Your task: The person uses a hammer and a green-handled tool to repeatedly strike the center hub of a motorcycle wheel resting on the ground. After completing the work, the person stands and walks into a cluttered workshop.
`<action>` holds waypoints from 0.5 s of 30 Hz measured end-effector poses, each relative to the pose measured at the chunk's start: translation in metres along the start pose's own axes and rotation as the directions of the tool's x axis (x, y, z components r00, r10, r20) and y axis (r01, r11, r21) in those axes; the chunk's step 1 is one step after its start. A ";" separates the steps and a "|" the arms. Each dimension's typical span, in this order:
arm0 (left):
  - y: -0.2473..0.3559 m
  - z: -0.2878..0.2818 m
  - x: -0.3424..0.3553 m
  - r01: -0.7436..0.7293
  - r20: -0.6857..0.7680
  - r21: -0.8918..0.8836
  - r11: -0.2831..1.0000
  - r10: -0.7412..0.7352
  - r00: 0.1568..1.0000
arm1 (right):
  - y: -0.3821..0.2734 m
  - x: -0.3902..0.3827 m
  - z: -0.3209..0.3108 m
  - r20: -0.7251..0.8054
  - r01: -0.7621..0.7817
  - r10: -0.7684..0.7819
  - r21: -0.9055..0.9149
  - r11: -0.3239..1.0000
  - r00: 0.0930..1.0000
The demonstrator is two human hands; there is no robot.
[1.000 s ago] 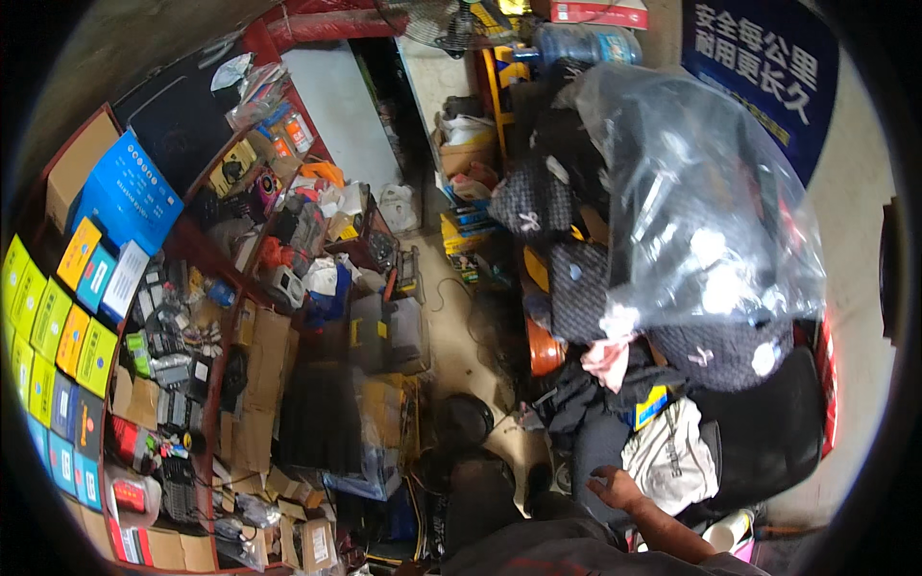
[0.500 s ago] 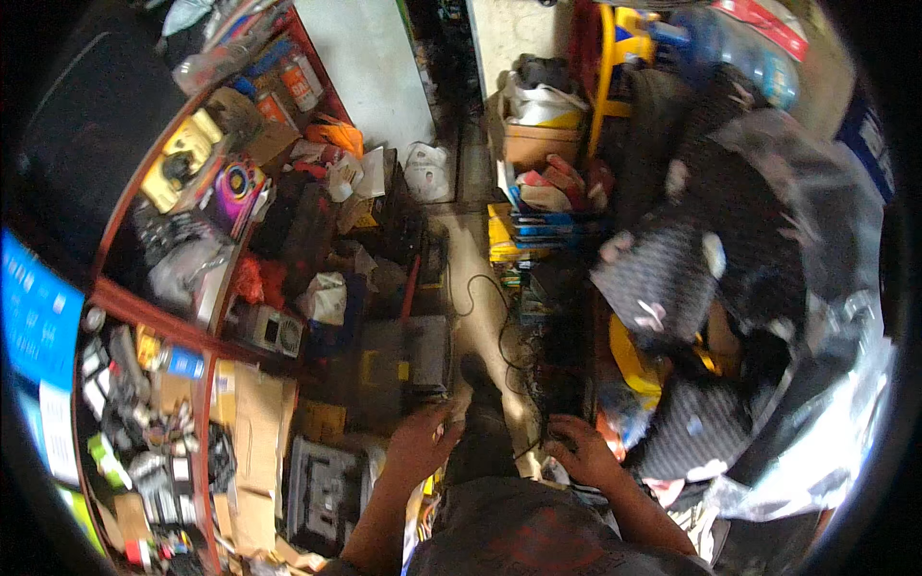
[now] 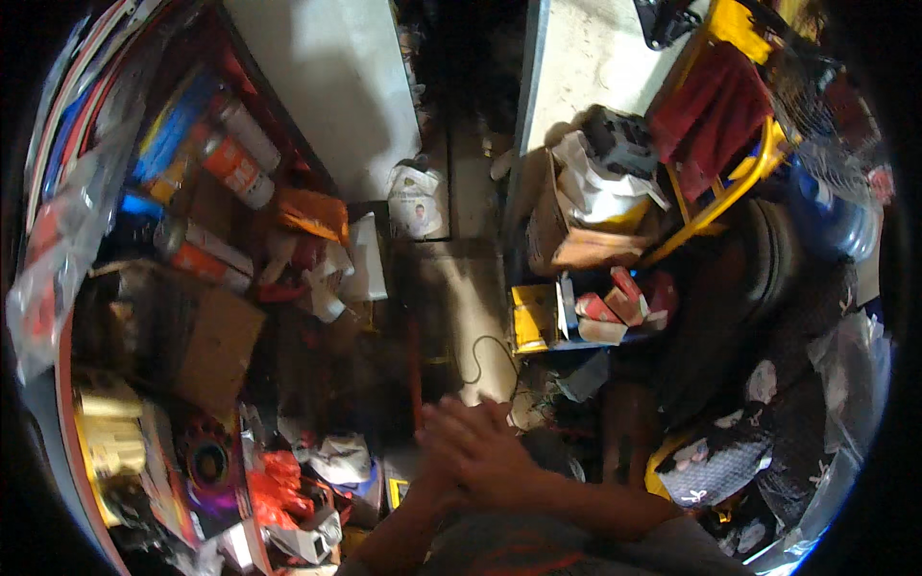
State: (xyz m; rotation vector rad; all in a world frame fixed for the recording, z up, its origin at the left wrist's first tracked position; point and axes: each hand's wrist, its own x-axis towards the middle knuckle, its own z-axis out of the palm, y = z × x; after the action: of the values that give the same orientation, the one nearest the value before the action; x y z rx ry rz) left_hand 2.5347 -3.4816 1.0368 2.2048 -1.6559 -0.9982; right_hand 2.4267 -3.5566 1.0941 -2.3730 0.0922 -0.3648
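My two hands meet in front of my body, low in the middle of the view. My right hand (image 3: 499, 466) lies across my left hand (image 3: 437, 480), its fingers closed over it and pointing up and to the left. Most of the left hand's fingers are hidden beneath. No object shows in either hand; the space between the palms cannot be seen. Beyond the hands a thin black cable (image 3: 477, 357) curls on the sunlit floor (image 3: 461, 288).
Crowded shelves on the left hold spray cans (image 3: 233, 171), a cardboard box (image 3: 206, 331) and red plastic bags (image 3: 279, 490). A white bag (image 3: 417, 204) stands by the doorway. At right are a carton (image 3: 540, 226), a yellow-framed chair (image 3: 715, 230), a tyre (image 3: 768, 250) and a blue water bottle (image 3: 831, 216).
My hands, apart and low on either side of me before, have come together in front. The view has shifted forward toward the doorway, and the shelves and carton appear nearer.
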 end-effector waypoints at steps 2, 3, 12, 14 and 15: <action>-0.012 -0.013 0.044 -0.100 0.138 -0.002 0.995 0.099 0.985 | 0.024 0.009 0.025 -0.030 0.030 -0.030 -0.014 0.999 0.999; -0.003 -0.017 0.053 -0.123 0.185 0.027 0.992 0.116 0.976 | 0.027 0.001 0.030 -0.051 0.145 -0.142 0.043 0.989 0.989; -0.090 -0.194 0.181 0.225 0.115 -0.126 0.966 -0.211 0.971 | 0.194 0.162 -0.070 0.182 -0.214 0.118 0.721 0.659 0.976; -0.127 -0.233 0.230 0.342 0.023 -0.209 0.916 -0.344 0.939 | 0.274 0.211 -0.093 0.248 -0.449 0.376 0.558 0.697 0.893; -0.150 -0.249 0.260 0.273 -0.121 -0.235 0.933 -0.306 0.944 | 0.329 0.231 -0.093 0.146 -0.392 0.365 0.419 0.819 0.919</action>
State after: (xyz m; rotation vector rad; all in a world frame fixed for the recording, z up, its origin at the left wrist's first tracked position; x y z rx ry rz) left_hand 2.8416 -3.7221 1.0423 2.3517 -1.1191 -0.9900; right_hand 2.6329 -3.8986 0.9911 -1.8532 0.4071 -0.1034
